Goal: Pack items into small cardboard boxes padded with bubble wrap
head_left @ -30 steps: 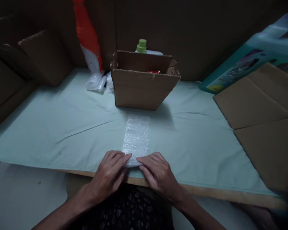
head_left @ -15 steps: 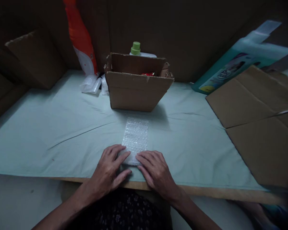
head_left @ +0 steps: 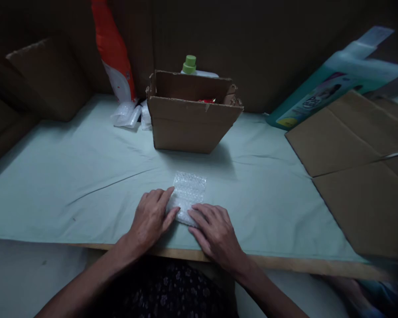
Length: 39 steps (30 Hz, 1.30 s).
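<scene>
A small sheet of bubble wrap [head_left: 189, 187] lies on the cloth-covered table before me, its near part doubled into a thicker fold. My left hand [head_left: 151, 214] holds its left side, thumb on the folded part and index finger farther up along the edge. At the near right corner, my right hand [head_left: 215, 227] has its fingers bent over the fold, with the thumb at the front edge. Whether anything is inside the fold cannot be seen. Behind the wrap stands an open cardboard box [head_left: 185, 126] with something red [head_left: 207, 101] showing inside.
An orange and white bottle [head_left: 114, 53] stands at the back left beside crumpled bubble wrap [head_left: 126, 115]. A green-capped bottle [head_left: 189, 65] is behind the box. On the right, a teal liquid jug [head_left: 318, 92] leans behind flattened cardboard [head_left: 361, 176]. More cardboard [head_left: 49, 84] stands left.
The flat length of bubble wrap has become shorter as its near fold moved away from me. My left hand has shifted slightly forward along the left edge; my right hand stays at the near corner.
</scene>
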Tool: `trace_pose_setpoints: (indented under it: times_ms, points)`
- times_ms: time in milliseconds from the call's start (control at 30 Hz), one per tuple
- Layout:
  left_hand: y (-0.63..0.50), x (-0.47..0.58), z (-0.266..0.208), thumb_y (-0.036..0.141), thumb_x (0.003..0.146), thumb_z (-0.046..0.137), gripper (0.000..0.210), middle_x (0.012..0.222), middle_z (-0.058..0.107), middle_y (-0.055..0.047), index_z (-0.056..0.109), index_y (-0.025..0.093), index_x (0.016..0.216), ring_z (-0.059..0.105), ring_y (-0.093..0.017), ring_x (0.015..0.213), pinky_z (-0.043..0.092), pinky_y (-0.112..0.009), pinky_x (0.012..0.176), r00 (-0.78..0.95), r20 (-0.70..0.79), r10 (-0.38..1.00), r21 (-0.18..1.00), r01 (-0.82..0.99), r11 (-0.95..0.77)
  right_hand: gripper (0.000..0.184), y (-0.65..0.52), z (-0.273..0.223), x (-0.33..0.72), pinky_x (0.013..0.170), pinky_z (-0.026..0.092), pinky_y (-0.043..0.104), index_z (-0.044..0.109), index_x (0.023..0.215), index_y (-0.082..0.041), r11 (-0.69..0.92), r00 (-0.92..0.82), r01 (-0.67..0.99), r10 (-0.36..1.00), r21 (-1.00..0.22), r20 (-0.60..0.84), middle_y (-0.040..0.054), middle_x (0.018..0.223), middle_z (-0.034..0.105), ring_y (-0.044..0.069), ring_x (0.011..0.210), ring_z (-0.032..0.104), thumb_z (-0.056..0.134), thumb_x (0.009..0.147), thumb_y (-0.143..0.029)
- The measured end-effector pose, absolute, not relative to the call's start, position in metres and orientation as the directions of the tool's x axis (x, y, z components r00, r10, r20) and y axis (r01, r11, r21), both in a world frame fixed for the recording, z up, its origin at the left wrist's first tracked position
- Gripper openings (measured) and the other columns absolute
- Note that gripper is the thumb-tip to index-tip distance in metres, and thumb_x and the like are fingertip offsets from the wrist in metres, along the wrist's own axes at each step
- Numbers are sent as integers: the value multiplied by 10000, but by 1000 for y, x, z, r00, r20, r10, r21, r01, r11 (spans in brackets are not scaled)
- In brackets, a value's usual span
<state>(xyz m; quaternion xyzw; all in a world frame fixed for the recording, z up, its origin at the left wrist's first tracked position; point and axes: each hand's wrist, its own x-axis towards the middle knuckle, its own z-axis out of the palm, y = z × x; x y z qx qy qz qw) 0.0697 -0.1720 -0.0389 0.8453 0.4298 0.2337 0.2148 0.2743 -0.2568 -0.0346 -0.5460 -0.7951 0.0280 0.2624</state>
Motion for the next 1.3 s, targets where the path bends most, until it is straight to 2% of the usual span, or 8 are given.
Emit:
trace_pose_setpoints:
  times_ms: [167,300,433,533,667,1033,1200,1300]
  points:
    - [-199,59,-32,427,911,608,657,1308,591,-152,368,199,1478,634,-238,1086,542,-431,916,281,-109,953,964,264,32,262,-246,-31,279,845,552,409,658,1223,-206,235,-39,724,953,-648,301,86,1093,756,226,969,694,554,983,-229]
    - [-221,68,-31,459,806,739,954,1343,586,-175,229,172,1559,622,-255,1176,503,-405,1007,308,-385,870,889,-131,439,263,-249,-20,270,791,576,322,685,1189,-213,69,-19,520,997,-851,70,62,1087,756,192,932,712,544,985,-300]
    - [-225,84,-30,458,724,817,1016,1110,673,-80,295,188,1553,642,-171,937,504,-308,891,265,-492,829,777,-296,556,225,-252,-17,267,842,558,371,713,1112,-225,173,-48,592,983,-788,179,67,1028,745,213,945,689,557,981,-319]
    - [-225,85,-27,455,730,814,979,1129,673,-86,332,191,1540,635,-171,959,493,-283,881,308,-485,818,759,-317,569,293,-250,-16,279,918,535,420,697,1164,-222,168,56,625,965,-763,258,106,1151,689,249,1048,648,599,954,-402]
    - [-223,82,-22,462,762,789,952,1123,694,-99,321,183,1542,652,-189,961,508,-295,879,394,-426,814,803,-249,541,447,-245,-12,287,841,560,342,616,1284,-183,-7,22,347,1000,-938,1,105,1149,692,210,953,672,615,926,-450]
    - [-211,90,-34,595,763,733,570,938,739,-99,693,125,1081,661,-226,824,531,-302,737,370,-346,862,924,-26,382,144,-241,-13,273,634,483,237,626,843,-192,16,-41,297,999,-955,4,-5,719,622,132,663,576,622,877,-332]
    - [-202,99,-32,457,853,637,327,853,713,-53,698,155,963,620,-197,779,496,-274,715,463,-186,867,978,169,119,531,-229,-1,294,620,479,243,626,1235,-190,-22,-108,282,993,-959,-55,37,930,682,146,715,587,745,758,-392]
    - [-188,101,-20,388,865,618,242,809,705,-36,699,169,927,621,-180,723,481,-251,651,644,-134,753,953,292,-80,294,-221,4,304,635,447,238,706,1036,-201,10,-171,375,983,-927,-59,-1,822,680,140,696,578,720,750,-265]
